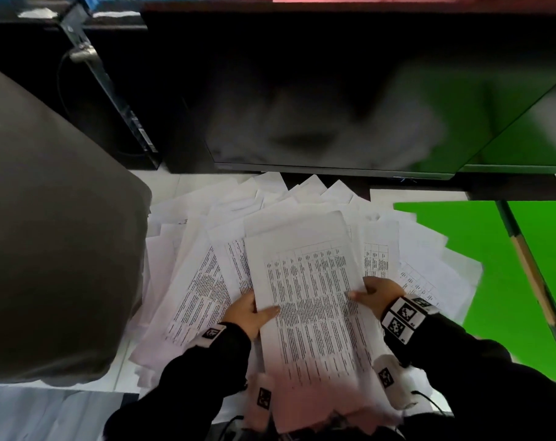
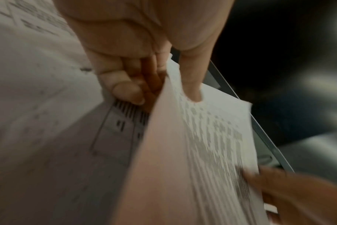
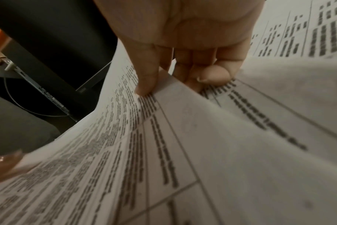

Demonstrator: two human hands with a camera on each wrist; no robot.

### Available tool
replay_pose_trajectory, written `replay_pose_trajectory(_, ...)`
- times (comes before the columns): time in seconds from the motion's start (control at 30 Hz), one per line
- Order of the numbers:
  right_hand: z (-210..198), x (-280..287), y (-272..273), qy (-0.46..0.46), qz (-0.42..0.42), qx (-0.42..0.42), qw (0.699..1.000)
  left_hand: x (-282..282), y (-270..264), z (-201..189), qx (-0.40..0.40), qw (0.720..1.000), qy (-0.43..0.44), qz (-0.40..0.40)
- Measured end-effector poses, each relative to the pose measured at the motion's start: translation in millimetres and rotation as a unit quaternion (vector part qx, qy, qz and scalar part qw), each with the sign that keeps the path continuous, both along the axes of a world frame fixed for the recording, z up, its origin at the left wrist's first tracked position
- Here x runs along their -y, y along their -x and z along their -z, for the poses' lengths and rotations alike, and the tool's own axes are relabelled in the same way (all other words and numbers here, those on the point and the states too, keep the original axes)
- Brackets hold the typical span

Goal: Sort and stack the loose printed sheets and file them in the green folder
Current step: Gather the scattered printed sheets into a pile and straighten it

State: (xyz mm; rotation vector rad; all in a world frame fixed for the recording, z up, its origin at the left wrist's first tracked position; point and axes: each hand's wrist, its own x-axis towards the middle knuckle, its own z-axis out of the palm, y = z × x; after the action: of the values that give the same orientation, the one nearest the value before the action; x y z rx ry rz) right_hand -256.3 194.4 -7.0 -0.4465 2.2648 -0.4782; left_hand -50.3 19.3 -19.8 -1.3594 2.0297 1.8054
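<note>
A stack of printed sheets (image 1: 308,300) is held above the desk between both hands. My left hand (image 1: 254,310) grips its left edge, thumb on top and fingers underneath; the left wrist view shows the thumb (image 2: 190,85) pressing the sheets (image 2: 202,144). My right hand (image 1: 370,294) pinches the right edge, thumb on the printed face (image 3: 144,85) and fingers curled below the stack (image 3: 164,152). More loose printed sheets (image 1: 203,281) lie fanned out on the desk under the stack. The green folder (image 1: 499,281) lies open at the right, partly under the sheets.
A dark monitor (image 1: 318,106) stands right behind the papers. A grey rounded object (image 1: 54,233) fills the left side. A thin rod (image 1: 531,275) crosses the green folder. White desk surface (image 1: 174,183) shows behind the papers.
</note>
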Motion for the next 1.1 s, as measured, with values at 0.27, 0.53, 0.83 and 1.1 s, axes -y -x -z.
replay_pose_trajectory(0.27, 4.8, -1.2, -8.1, 0.062, 0.122, -0.009, 0.991, 0.3, -10.7, -5.9, -0.023, 0.998, 0.066, 0.001)
replay_pose_trajectory(0.53, -3.1, 29.2, -15.1, 0.045, 0.065, -0.002, 0.997, 11.2, -27.9, 1.1, 0.051, 0.980, 0.170, -0.085)
replay_pose_trajectory(0.83, -1.9, 71.7, -29.2, 0.050, 0.031, 0.004, 0.998, 21.2, -37.4, 11.8, -0.029, 0.971, 0.073, -0.225)
replay_pose_trajectory(1.1, 0.9, 53.9, -16.6, 0.046, 0.159, -0.060, 0.984, 34.0, -53.5, 20.2, 0.025, 0.985, 0.075, -0.153)
